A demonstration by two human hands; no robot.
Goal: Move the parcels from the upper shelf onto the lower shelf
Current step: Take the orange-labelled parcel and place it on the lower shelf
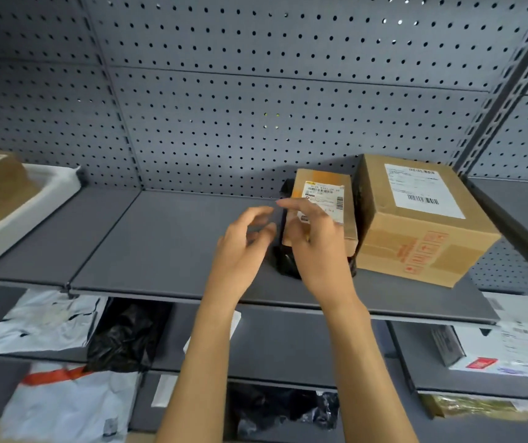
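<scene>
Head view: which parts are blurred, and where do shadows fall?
In the head view, both hands, left hand and right hand, show motion blur, as do the parcels at the left edge; the large box and its label stay fairly sharp; the boxes cast a dark shadow on the pegboard behind them; shelf lines bend from wide-angle distortion.

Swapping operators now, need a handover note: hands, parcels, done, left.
Left hand: open, empty, beside the small brown cardboard box.
Right hand: open, fingers over that box's front, no grip yet.
Box sits on a black plastic bag, next to the large brown cardboard box, all on the grey upper shelf.
Done: white and black bags lie on the lower shelf.
Left: these three.
</scene>
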